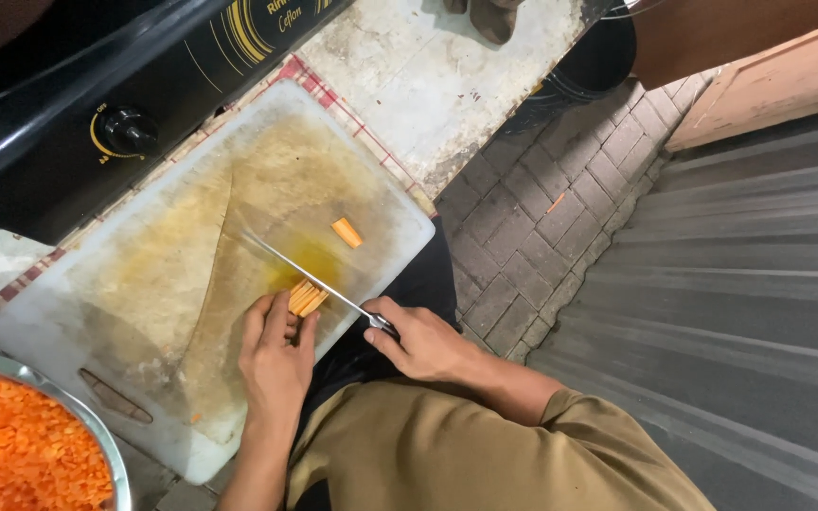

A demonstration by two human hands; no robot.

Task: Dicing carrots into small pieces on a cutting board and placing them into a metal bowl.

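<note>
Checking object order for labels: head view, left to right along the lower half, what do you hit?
Metal bowl of diced carrot → white cutting board → left hand → carrot sticks → right hand on the knife handle → brick floor → corrugated metal sheet.

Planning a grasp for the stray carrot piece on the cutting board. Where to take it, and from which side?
Take the loose carrot piece across its short width, from above. It lies flat on the cutting board, apart from the knife and both hands, with bare board along its long sides for the fingers.
</note>
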